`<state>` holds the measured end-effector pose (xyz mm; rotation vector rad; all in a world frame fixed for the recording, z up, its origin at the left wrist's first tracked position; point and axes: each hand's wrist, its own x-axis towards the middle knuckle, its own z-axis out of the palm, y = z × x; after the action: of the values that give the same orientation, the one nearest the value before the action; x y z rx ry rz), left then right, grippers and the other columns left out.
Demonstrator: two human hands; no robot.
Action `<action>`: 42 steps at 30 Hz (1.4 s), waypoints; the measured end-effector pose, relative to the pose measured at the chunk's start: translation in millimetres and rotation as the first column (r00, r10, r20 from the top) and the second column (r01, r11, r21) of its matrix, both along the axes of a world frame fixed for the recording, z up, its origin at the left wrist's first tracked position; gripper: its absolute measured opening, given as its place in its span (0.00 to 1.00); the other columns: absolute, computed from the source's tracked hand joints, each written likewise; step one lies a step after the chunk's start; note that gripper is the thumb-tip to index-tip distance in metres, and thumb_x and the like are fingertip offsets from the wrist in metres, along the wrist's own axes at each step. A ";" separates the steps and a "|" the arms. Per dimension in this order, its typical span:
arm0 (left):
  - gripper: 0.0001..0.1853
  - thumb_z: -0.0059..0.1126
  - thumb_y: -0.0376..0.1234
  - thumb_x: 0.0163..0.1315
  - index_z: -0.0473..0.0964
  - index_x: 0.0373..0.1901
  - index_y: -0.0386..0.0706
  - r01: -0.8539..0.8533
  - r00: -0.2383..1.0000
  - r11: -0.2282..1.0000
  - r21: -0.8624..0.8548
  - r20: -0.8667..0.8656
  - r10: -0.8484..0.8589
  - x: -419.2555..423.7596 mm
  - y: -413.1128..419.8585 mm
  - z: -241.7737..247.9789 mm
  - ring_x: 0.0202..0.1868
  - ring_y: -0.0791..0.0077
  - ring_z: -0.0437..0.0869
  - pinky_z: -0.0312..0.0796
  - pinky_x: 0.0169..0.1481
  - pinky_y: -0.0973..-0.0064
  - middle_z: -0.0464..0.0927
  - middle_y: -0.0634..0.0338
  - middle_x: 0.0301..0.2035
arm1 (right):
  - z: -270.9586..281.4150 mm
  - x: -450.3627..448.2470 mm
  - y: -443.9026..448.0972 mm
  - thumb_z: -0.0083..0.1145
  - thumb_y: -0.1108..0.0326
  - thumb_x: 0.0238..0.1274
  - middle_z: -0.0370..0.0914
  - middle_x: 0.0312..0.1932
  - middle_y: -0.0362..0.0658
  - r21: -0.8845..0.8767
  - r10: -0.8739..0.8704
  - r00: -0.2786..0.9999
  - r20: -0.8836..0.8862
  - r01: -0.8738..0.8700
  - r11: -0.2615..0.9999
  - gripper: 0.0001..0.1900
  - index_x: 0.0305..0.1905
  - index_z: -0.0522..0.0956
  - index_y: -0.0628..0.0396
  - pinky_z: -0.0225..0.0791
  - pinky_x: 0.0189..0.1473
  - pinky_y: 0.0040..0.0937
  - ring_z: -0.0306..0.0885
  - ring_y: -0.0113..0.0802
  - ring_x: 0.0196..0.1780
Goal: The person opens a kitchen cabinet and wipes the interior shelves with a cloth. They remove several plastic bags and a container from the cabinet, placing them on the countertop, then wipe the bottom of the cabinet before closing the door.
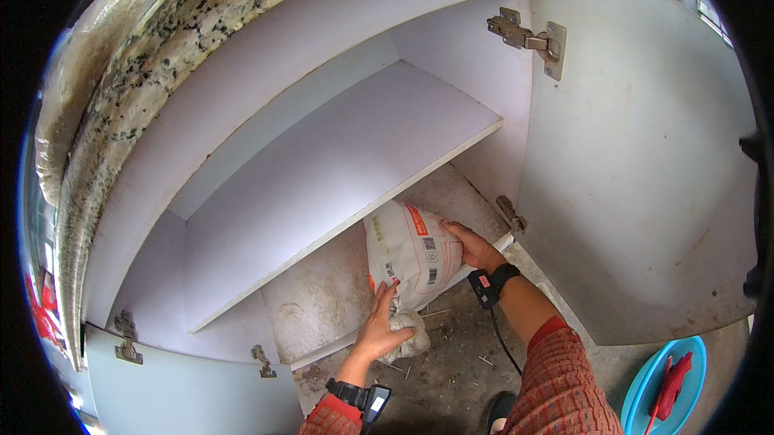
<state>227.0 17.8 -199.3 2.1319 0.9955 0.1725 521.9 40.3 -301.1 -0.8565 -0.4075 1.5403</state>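
Note:
A filled white plastic bag [414,247] with orange-red print, codes and writing lies partly inside the lower compartment of an opened cabinet. Its near end juts over the cabinet's front edge. My right hand [474,247] grips the bag's right side. On the near left side, the fingers of my left hand [384,323] press along the bag, thumb held apart, so the bag sits between both hands. Beneath that thumb is a crumpled whitish cloth-like bundle [411,338]; whether it touches the hand is hard to tell. The shelf [338,175] hides the bag's far end.
Cabinet doors stand open at right [641,151] and lower left [193,380], on metal hinges [526,42]. A speckled stone countertop [157,60] runs above. Litter dots the concrete floor [447,368]. A blue basin [638,383] holding a red item sits lower right.

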 end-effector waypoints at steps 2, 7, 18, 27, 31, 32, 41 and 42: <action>0.54 0.70 0.38 0.43 0.48 0.73 0.44 -0.018 0.999 1.000 0.006 0.049 0.018 -5.3 0.1 -6.8 0.74 0.49 0.49 0.51 0.74 0.64 0.44 0.41 0.72 | 5.1 0.0 -7.6 0.59 0.47 0.63 0.74 0.59 0.43 -0.009 0.055 0.995 -0.082 -0.056 0.998 0.30 0.64 0.70 0.53 0.69 0.58 0.37 0.73 0.35 0.59; 0.55 0.71 0.37 0.44 0.46 0.73 0.45 -0.093 0.978 0.984 -0.154 0.172 0.119 -23.2 1.8 -22.0 0.73 0.52 0.51 0.49 0.74 0.66 0.48 0.43 0.71 | 20.5 -18.6 -7.5 0.59 0.45 0.62 0.75 0.58 0.44 0.016 0.092 0.992 -0.087 -0.091 0.996 0.31 0.63 0.71 0.54 0.69 0.58 0.37 0.73 0.35 0.58; 0.56 0.71 0.38 0.48 0.41 0.73 0.42 -0.192 0.959 0.863 -0.468 0.096 0.266 -82.9 6.3 -49.6 0.72 0.54 0.52 0.48 0.73 0.66 0.52 0.41 0.69 | 63.2 -94.7 20.5 0.63 0.42 0.56 0.83 0.41 0.49 -0.095 0.148 0.866 0.478 -0.116 0.989 0.32 0.53 0.79 0.61 0.74 0.44 0.37 0.82 0.39 0.40; 0.53 0.63 0.31 0.56 0.35 0.76 0.50 -0.268 0.830 0.578 -0.771 0.120 0.545 -129.2 -1.8 -69.8 0.58 0.64 0.75 0.66 0.64 0.68 0.63 0.46 0.65 | 75.2 -142.5 12.3 0.55 0.39 0.57 0.78 0.51 0.61 0.039 0.015 0.486 0.874 -0.102 0.994 0.42 0.66 0.67 0.63 0.70 0.56 0.37 0.79 0.50 0.53; 0.52 0.63 0.30 0.55 0.38 0.76 0.51 -0.009 0.670 0.387 -0.922 0.282 0.686 -126.8 -2.2 -62.5 0.61 0.64 0.70 0.67 0.62 0.66 0.62 0.52 0.65 | 84.4 -145.8 8.5 0.52 0.42 0.60 0.80 0.45 0.60 0.051 0.008 0.463 0.887 -0.114 0.992 0.35 0.59 0.73 0.63 0.70 0.53 0.41 0.80 0.52 0.49; 0.50 0.62 0.32 0.56 0.40 0.76 0.51 -0.046 0.676 0.378 -0.925 0.250 0.693 -123.9 -4.5 -61.2 0.60 0.64 0.72 0.69 0.61 0.65 0.65 0.53 0.63 | 85.9 -146.6 7.4 0.52 0.42 0.60 0.80 0.43 0.60 0.063 -0.007 0.422 0.907 -0.119 0.991 0.33 0.56 0.75 0.63 0.71 0.51 0.42 0.80 0.52 0.47; 0.24 0.57 0.36 0.58 0.70 0.56 0.37 -0.128 0.529 0.221 -0.967 0.121 0.840 -117.5 -45.9 -70.2 0.44 0.61 0.84 0.78 0.51 0.59 0.81 0.52 0.44 | 101.4 -176.9 -15.0 0.46 0.41 0.67 0.78 0.26 0.59 0.166 -0.177 -0.020 0.984 -0.249 0.954 0.33 0.49 0.77 0.69 0.73 0.36 0.45 0.81 0.53 0.32; 0.24 0.56 0.36 0.59 0.70 0.56 0.37 -0.076 0.524 0.253 -0.964 0.177 0.833 -117.8 -55.3 -72.0 0.44 0.61 0.85 0.78 0.51 0.59 0.81 0.52 0.44 | 105.7 -179.0 -18.6 0.46 0.42 0.67 0.78 0.28 0.60 0.162 -0.178 -0.031 0.984 -0.285 0.945 0.33 0.49 0.77 0.69 0.73 0.36 0.46 0.81 0.54 0.32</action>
<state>109.2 -37.4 -271.3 0.5068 0.9366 0.5822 342.9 21.7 -195.4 -1.6387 -1.7981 0.4780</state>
